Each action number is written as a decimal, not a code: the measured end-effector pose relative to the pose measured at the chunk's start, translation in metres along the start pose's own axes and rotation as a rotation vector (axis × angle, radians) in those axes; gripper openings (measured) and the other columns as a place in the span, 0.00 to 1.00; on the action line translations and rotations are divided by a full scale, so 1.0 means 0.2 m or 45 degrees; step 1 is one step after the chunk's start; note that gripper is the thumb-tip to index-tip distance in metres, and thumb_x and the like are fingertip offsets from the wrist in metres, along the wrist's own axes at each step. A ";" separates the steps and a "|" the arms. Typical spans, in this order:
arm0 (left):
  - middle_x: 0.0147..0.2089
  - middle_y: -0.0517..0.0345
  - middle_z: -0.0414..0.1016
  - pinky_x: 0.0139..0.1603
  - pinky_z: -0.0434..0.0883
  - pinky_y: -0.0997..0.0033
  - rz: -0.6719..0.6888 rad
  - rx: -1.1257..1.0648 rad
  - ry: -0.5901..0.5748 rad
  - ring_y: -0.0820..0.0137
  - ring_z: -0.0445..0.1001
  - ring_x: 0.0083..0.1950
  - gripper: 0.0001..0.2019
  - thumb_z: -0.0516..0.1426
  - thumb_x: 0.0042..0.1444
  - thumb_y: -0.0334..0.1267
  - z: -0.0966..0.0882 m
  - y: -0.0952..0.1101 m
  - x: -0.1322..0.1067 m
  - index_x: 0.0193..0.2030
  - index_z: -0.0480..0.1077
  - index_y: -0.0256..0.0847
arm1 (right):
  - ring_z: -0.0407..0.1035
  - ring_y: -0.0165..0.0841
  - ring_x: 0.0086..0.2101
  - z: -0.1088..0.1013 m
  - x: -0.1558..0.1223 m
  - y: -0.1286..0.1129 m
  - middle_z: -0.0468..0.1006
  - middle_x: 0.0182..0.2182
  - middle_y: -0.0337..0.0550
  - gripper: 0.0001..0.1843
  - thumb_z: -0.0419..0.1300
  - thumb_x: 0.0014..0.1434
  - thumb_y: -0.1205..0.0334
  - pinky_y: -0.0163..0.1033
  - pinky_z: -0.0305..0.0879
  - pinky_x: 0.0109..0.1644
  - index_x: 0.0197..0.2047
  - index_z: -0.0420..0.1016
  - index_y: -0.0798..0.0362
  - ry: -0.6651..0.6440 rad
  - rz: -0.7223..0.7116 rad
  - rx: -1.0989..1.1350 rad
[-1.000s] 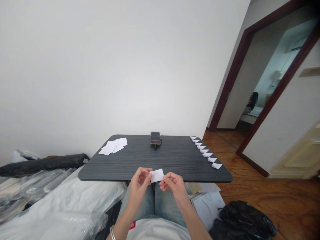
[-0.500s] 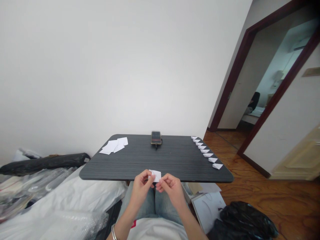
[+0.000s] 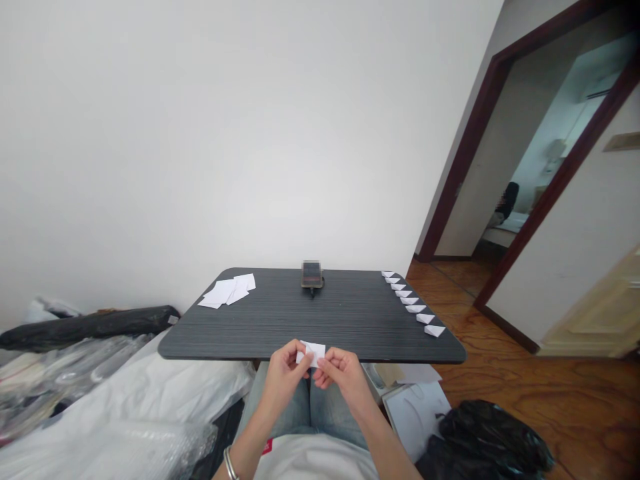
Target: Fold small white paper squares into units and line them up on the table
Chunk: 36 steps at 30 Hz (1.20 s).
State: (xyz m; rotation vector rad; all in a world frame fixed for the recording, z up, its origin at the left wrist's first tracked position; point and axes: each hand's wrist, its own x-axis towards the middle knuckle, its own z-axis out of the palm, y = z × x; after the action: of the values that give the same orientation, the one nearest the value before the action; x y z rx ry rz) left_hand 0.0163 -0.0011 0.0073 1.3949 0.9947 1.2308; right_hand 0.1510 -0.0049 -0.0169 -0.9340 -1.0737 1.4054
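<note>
Between my hands, just over the front edge of the dark table [image 3: 280, 320], is a small piece of white folded paper [image 3: 315, 349]. My left hand [image 3: 287, 370] pinches its left side, thumb laid across the front. At its lower right corner, my right hand [image 3: 340, 370] grips the paper between thumb and curled fingers. Several loose white paper sheets [image 3: 223, 292] overlap at the table's left. Down the right edge runs a row of several small folded papers [image 3: 415, 309], each with a pointed end.
A small device with a dark screen [image 3: 312, 275] stands at the table's back, near the wall. Plastic-wrapped items [image 3: 110, 407] lie to the left below the table. On the right are a white paper bag [image 3: 417, 413] and a black plastic bag [image 3: 493, 437] on the wooden floor.
The folded paper has turned slightly and shifted a little to the right in my fingers. Both hands keep their grip, almost in the same place.
</note>
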 end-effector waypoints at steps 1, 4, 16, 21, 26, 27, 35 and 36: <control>0.22 0.63 0.65 0.21 0.64 0.77 -0.010 0.012 -0.010 0.75 0.62 0.22 0.13 0.59 0.47 0.44 0.00 0.00 0.00 0.24 0.63 0.37 | 0.70 0.29 0.15 0.00 0.00 0.00 0.77 0.16 0.42 0.22 0.68 0.39 0.46 0.29 0.64 0.18 0.20 0.68 0.57 0.004 -0.005 -0.004; 0.22 0.63 0.65 0.22 0.64 0.77 -0.004 0.030 -0.017 0.76 0.62 0.21 0.13 0.59 0.48 0.44 0.00 0.01 0.00 0.23 0.63 0.37 | 0.70 0.29 0.16 0.00 0.00 -0.01 0.77 0.16 0.43 0.22 0.67 0.40 0.45 0.30 0.65 0.19 0.20 0.69 0.57 0.010 0.011 0.002; 0.21 0.63 0.66 0.25 0.64 0.76 0.029 -0.035 -0.070 0.75 0.64 0.23 0.15 0.59 0.48 0.45 -0.01 0.00 0.01 0.22 0.60 0.39 | 0.70 0.26 0.18 -0.02 -0.03 -0.06 0.78 0.19 0.42 0.17 0.70 0.41 0.54 0.28 0.64 0.22 0.22 0.71 0.58 -0.079 0.178 0.210; 0.21 0.64 0.65 0.25 0.64 0.76 0.019 -0.072 -0.074 0.74 0.64 0.22 0.15 0.60 0.47 0.46 -0.01 0.00 0.00 0.22 0.60 0.39 | 0.70 0.27 0.18 -0.02 -0.03 -0.06 0.78 0.19 0.43 0.17 0.71 0.40 0.55 0.29 0.65 0.23 0.21 0.71 0.58 -0.081 0.197 0.230; 0.21 0.64 0.65 0.25 0.63 0.76 0.026 -0.085 -0.076 0.75 0.63 0.22 0.15 0.59 0.48 0.46 -0.01 -0.01 0.01 0.22 0.60 0.39 | 0.70 0.27 0.17 -0.02 -0.02 -0.05 0.78 0.17 0.42 0.17 0.71 0.38 0.54 0.29 0.64 0.21 0.21 0.71 0.58 -0.013 0.122 0.139; 0.21 0.64 0.65 0.25 0.63 0.76 0.026 -0.091 -0.083 0.75 0.63 0.23 0.15 0.59 0.48 0.46 -0.01 -0.01 0.01 0.22 0.60 0.39 | 0.69 0.27 0.16 -0.01 -0.02 -0.04 0.78 0.17 0.42 0.17 0.71 0.38 0.54 0.29 0.64 0.21 0.21 0.71 0.58 -0.003 0.114 0.121; 0.21 0.64 0.64 0.24 0.64 0.77 0.047 -0.062 -0.020 0.75 0.63 0.23 0.16 0.59 0.48 0.48 -0.01 0.00 0.01 0.22 0.61 0.39 | 0.71 0.29 0.17 -0.02 0.00 -0.02 0.78 0.18 0.44 0.19 0.69 0.41 0.49 0.30 0.66 0.22 0.22 0.73 0.59 0.015 0.077 0.082; 0.21 0.64 0.64 0.25 0.64 0.77 0.053 -0.054 -0.013 0.75 0.63 0.23 0.16 0.59 0.48 0.48 -0.01 0.00 0.01 0.22 0.61 0.39 | 0.71 0.29 0.17 -0.02 0.00 -0.02 0.78 0.18 0.44 0.20 0.68 0.41 0.48 0.30 0.65 0.21 0.22 0.73 0.59 -0.001 0.084 0.080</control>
State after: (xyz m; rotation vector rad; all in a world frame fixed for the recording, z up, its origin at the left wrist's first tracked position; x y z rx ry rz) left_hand 0.0145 0.0012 0.0082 1.3939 0.9314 1.2671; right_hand 0.1551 -0.0037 -0.0146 -0.9304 -1.0020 1.4853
